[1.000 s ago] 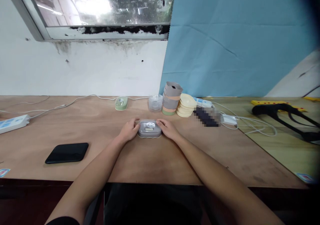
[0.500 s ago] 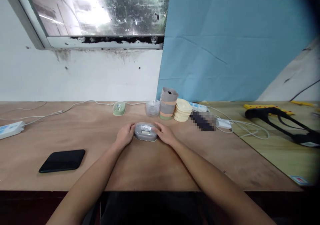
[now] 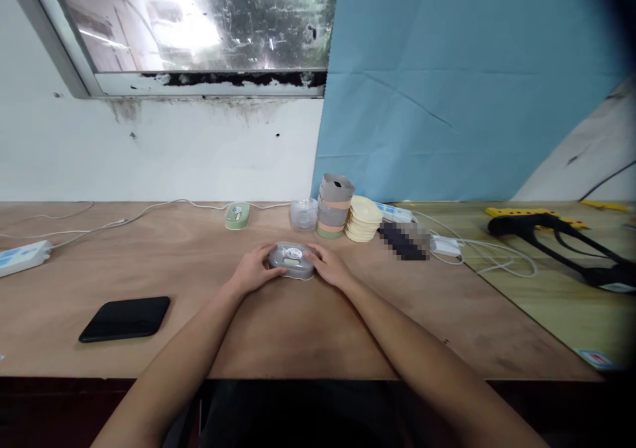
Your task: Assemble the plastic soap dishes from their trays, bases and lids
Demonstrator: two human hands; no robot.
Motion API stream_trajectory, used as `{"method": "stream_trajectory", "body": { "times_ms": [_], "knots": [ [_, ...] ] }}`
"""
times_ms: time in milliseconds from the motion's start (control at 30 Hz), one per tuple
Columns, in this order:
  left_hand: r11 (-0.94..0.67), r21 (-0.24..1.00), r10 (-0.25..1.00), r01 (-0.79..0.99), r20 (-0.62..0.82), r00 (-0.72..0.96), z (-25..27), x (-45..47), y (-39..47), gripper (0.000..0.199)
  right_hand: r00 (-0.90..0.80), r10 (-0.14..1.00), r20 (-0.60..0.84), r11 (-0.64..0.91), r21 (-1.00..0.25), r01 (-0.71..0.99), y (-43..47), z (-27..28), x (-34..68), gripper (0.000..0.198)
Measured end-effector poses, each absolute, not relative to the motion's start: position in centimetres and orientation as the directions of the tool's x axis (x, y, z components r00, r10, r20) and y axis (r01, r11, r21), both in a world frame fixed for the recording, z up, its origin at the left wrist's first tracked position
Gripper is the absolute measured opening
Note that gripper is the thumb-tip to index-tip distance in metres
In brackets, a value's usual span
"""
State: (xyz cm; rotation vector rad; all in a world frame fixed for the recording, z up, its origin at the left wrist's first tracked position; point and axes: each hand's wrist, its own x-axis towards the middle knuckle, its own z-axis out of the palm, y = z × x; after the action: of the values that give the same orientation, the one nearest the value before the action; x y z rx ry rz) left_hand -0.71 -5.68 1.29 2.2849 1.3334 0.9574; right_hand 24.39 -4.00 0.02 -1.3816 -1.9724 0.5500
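A grey oval box (image 3: 291,261) with a glossy clear cover and a white round label lies on the brown tabletop in front of me. My left hand (image 3: 254,269) grips its left end, the thumb along the near side and the fingers round the far side. At the right end my right hand (image 3: 328,264) is closed against the box, fingertips on the cover's edge. Behind the box stand a stack of clear plastic covers (image 3: 303,216), a tall stack of grey, peach and green bands (image 3: 334,208) and a pile of cream oval pieces (image 3: 364,220). A similar green oval box (image 3: 237,216) sits farther left.
A black phone-like slab (image 3: 125,319) lies at the near left. White power strips (image 3: 24,258) and cables run along the back and sides. Right of the stacks is a dark pixelated item (image 3: 403,240); a black strap-like frame (image 3: 556,246) lies at far right.
My left hand has shifted its hold: the thumb has swung out along the box's near side. The right hand stays at the right end, and the box has barely moved.
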Motion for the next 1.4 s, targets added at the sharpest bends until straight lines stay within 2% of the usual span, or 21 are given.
{"method": "stream_trajectory", "body": {
  "times_ms": [167,233,333,467,633,700,1133,1233,1400],
  "knots": [
    [-0.542,0.581,0.835,0.608,0.454,0.311,0.5,-1.5,-4.5,0.05,-0.208,0.931,0.299,0.36,-0.664,0.656,-4.2,0.4,24.5,0.047],
    [-0.531,0.559,0.834,0.637,0.479,0.274,0.3,-1.9,-4.1,0.039,-0.245,0.923,0.296,0.381,-0.63,0.676,-4.4,0.7,24.5,0.05],
    [-0.494,0.544,0.846,0.678,0.481,0.23,0.4,-2.2,-4.0,0.035,-0.325,0.905,0.275,0.426,-0.575,0.699,-4.9,1.1,24.3,0.049],
    [-0.48,0.541,0.85,0.691,0.481,0.215,0.9,-1.5,-4.8,0.04,-0.365,0.891,0.271,0.454,-0.589,0.669,-5.2,1.3,23.9,0.041],
    [-0.532,0.449,0.834,0.718,0.428,0.35,1.1,-0.5,-5.7,0.065,-0.373,0.892,0.255,0.449,-0.59,0.671,-5.2,1.2,23.8,0.038],
    [-0.533,0.416,0.833,0.737,0.411,0.371,1.0,-0.4,-5.7,0.069,-0.382,0.894,0.236,0.445,-0.581,0.682,-5.2,1.3,23.7,0.035],
    [-0.482,0.376,0.855,0.791,0.402,0.329,0.5,-0.7,-5.0,0.062,-0.388,0.9,0.201,0.429,-0.578,0.694,-5.3,1.5,23.6,0.03],
    [-0.487,0.315,0.846,0.815,0.404,0.349,0.3,-0.4,-4.8,0.063,-0.39,0.9,0.196,0.427,-0.576,0.697,-5.2,1.4,23.6,0.03],
    [-0.486,0.144,0.823,0.862,0.406,0.397,0.1,0.0,-3.8,0.059,-0.405,0.89,0.21,0.449,-0.558,0.698,-5.1,1.1,23.6,0.029]
  ]
}}
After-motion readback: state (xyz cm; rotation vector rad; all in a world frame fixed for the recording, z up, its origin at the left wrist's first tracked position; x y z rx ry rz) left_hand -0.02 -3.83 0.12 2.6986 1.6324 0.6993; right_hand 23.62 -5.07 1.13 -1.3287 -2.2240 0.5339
